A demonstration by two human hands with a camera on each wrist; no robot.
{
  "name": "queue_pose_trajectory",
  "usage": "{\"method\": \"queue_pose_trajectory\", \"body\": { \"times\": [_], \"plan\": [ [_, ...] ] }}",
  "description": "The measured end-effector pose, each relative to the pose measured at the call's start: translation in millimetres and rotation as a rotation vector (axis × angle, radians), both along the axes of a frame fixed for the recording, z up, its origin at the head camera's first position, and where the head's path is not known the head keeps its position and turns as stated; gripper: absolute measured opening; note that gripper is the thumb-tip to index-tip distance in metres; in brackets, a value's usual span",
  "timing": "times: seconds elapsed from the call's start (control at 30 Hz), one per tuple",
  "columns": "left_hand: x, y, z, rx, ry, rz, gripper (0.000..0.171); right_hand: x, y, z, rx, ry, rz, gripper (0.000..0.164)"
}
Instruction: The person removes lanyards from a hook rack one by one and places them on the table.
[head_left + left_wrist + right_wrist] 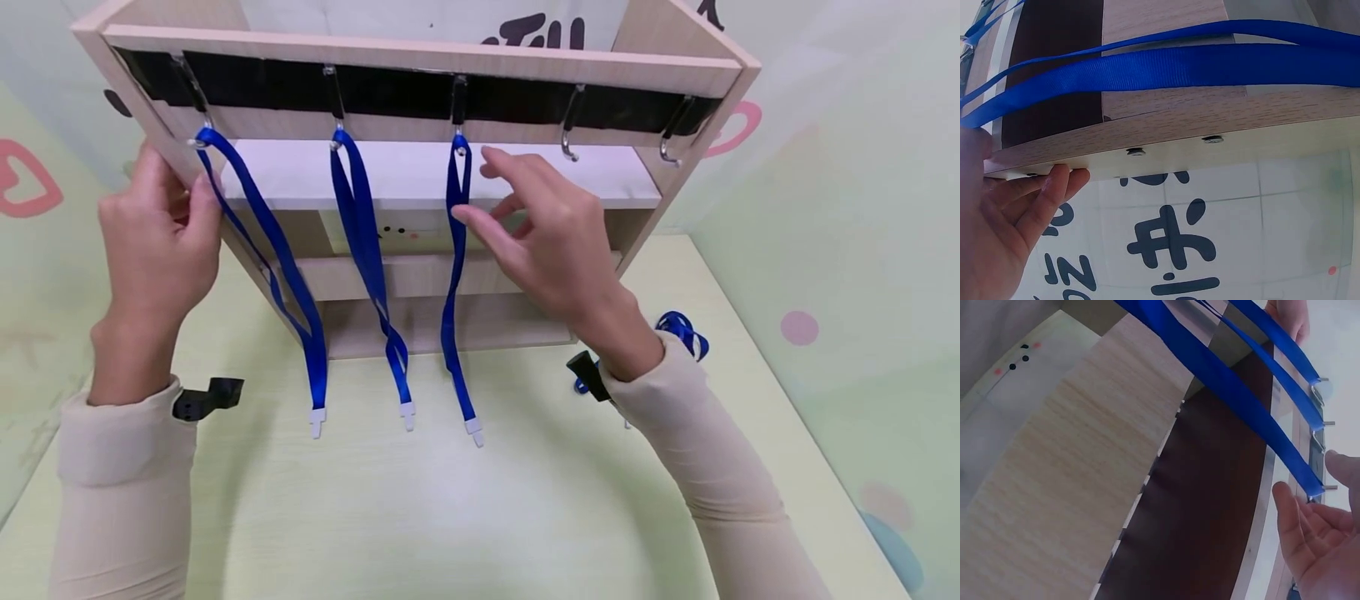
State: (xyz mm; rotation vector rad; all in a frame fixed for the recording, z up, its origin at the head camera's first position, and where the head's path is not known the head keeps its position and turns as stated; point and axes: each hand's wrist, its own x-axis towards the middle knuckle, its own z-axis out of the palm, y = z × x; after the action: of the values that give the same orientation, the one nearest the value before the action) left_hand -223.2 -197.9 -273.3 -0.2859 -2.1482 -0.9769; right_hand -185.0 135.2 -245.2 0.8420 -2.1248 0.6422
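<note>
Three blue lanyards hang from hooks along the front rail of a wooden rack [420, 52]: a left one [318, 367], a middle one [365, 221] and a right one [449, 329]. Each ends in a pale clip at the bottom. My left hand [159, 242] grips the rack's left side edge, thumb in front and fingers against the outer face. Beside the third lanyard's top loop is my right hand [551, 225], its thumb and fingers spread apart and nothing pinched between them. In the right wrist view, that lanyard [1235, 394] loops over its hook close to the fingertips.
Two bare hooks, one [572, 125] right of the third lanyard and another [667, 146] near the rack's right end, carry nothing. More blue lanyards [678, 325] lie bunched on the table [420, 517], partly behind my right forearm. Patterned walls stand around the table.
</note>
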Motion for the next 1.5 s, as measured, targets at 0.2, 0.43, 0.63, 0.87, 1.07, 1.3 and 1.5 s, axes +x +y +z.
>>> {"method": "queue_pose_trajectory", "body": {
  "times": [0.2, 0.43, 0.63, 0.87, 1.07, 1.3, 1.5],
  "plan": [
    [-0.5, -2.5, -0.1, -0.003, -0.002, 0.008, 0.03, -6.8, -16.4, 2.0, 0.034, 0.067, -0.118, 0.049],
    [0.3, -0.5, -0.2, -0.003, 0.006, 0.001, 0.033, -11.8, -23.9, 5.1, 0.057, 0.156, -0.192, 0.031],
    [-1.0, -1.3, 2.0, 0.003, 0.005, -0.001, 0.028, -3.2, -10.5, 17.8, -0.041, 0.112, -0.097, 0.026],
    [-0.2, -5.3, 0.2, -0.02, 0.068, -0.045, 0.02, 3.1, 0.7, 28.9, -0.152, -0.004, 0.08, 0.019],
    [-2.1, -6.2, -2.0, -0.039, 0.102, -0.067, 0.022, 17.1, 13.7, 30.5, -0.348, -0.096, 0.18, 0.014],
    [0.3, -6.1, -0.8, 0.037, 0.052, -0.023, 0.022, 31.9, 35.7, 34.0, -0.542, -0.075, 0.12, 0.015],
    [-1.3, -6.1, -0.7, 0.033, 0.051, -0.025, 0.023, 36.1, 64.3, 34.6, -0.55, -0.08, -0.037, 0.018]
  ]
}}
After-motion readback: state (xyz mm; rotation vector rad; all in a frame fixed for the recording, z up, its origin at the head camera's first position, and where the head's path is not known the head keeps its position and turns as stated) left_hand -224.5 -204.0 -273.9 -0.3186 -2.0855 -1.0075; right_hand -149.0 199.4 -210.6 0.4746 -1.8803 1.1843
